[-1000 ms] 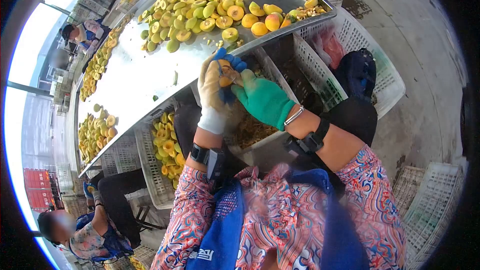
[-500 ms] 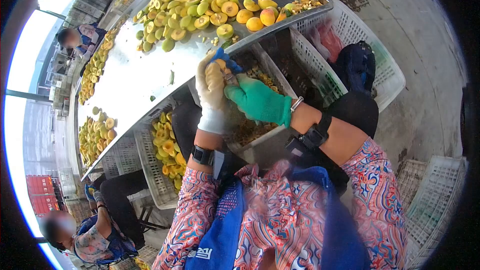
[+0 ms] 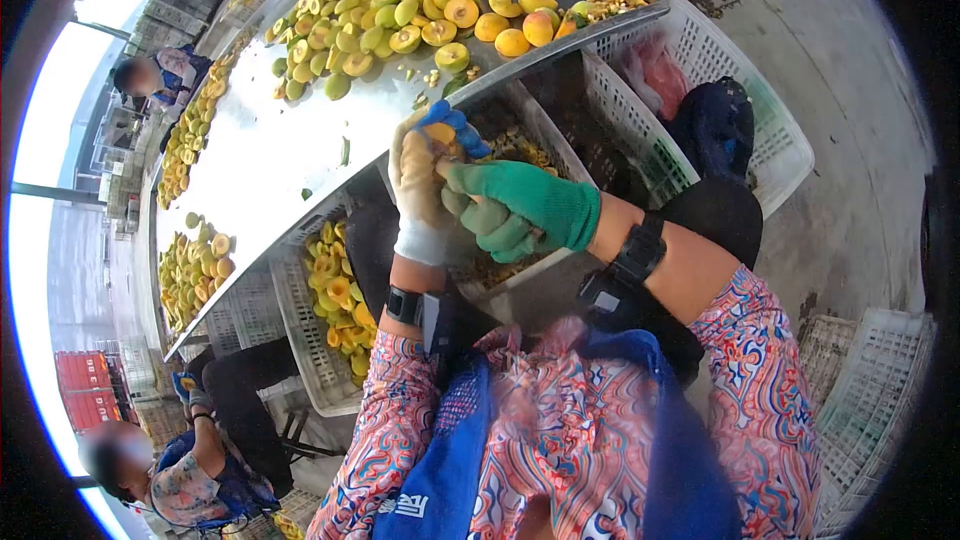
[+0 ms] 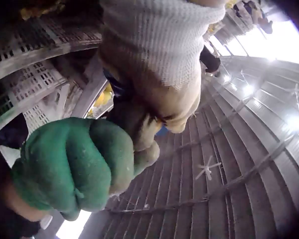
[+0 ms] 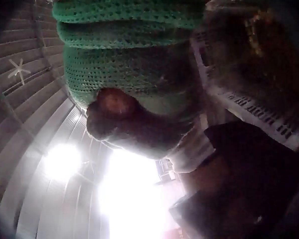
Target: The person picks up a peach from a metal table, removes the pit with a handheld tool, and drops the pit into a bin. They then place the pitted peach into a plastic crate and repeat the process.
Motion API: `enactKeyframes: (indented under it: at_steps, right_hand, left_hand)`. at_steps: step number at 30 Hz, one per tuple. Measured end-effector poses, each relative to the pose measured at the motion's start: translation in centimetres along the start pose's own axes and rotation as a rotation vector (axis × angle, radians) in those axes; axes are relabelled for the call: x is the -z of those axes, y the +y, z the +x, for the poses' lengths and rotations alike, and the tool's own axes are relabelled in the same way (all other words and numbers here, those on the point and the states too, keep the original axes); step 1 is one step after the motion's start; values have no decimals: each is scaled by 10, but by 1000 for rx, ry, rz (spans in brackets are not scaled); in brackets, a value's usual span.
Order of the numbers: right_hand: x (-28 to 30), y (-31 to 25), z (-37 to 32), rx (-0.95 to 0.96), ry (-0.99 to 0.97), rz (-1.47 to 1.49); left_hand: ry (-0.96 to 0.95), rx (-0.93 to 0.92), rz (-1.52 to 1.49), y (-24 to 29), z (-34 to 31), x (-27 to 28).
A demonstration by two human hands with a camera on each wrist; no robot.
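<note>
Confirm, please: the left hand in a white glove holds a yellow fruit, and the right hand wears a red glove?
No: the right hand wears a green glove, as the head view shows. The left hand in a white glove holds the yellow fruit.

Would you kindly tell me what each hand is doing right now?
Left hand: holds a yellow fruit.
Right hand: fingers curled; its contents cannot be told.

corrugated metal roof (image 4: 249,164), concrete floor (image 3: 850,140), bright opening (image 3: 45,120), probably daylight.

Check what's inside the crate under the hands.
Yellow-brown fruit scraps lie in the crate. The left hand, holding a fruit, and the right hand cover its middle.
</note>
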State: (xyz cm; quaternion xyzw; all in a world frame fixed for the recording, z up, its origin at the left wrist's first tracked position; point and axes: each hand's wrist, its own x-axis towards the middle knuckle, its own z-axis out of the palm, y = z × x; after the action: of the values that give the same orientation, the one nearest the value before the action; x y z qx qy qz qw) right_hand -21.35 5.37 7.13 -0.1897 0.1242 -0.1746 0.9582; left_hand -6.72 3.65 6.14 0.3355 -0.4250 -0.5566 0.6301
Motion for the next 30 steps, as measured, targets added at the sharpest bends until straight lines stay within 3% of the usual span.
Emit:
enactKeyframes:
  at_steps: [2,8,12,14,15,17,18,19,20,21,23,24,25,26,28,30]
  right_hand:
    - [0,-3,0,-57,2,58]
    - [4,1,10,-63,-45,-59]
    - [-1,7,22,50,-64,-166]
    - [0,5,22,94,-130,-171]
    - [0,2,20,109,-29,-376]
    - [0,-8,14,159,182,-780]
    - [3,-8,13,230,221,-859]
    - [6,-3,12,296,258,-936]
    - [11,4,12,362,294,-1010]
    - [49,21,27,646,423,-1449]
    - [65,27,14,-27,430,-1970]
    - [117,47,23,-416,161,-2259]
    - [136,54,23,-790,-64,-2206]
    - [136,53,20,-736,-115,-2247]
    - [137,52,12,-635,-220,-2328]
    - [198,100,-8,-436,11,-2369]
  left_hand:
    - [-106,-20,-50,-1,2,1]
    - [-163,130,-294,0,6,25]
    - [208,76,-199,17,-8,22]
    - [285,-31,-258,19,-3,52]
    - [317,-85,-224,33,-8,64]
    - [492,-83,62,72,-31,90]
    - [547,-107,195,81,-38,130]
    - [480,-202,750,96,-52,152]
    - [501,8,506,111,-63,162]
    - [542,92,831,114,-67,185]
    - [481,122,1430,111,-65,233]
    - [431,78,1513,113,-54,228]
    - [402,117,1489,114,-36,200]
    - [373,157,1465,107,-11,168]
    - [132,-19,1223,78,35,149]
    - [48,113,1245,62,79,90]
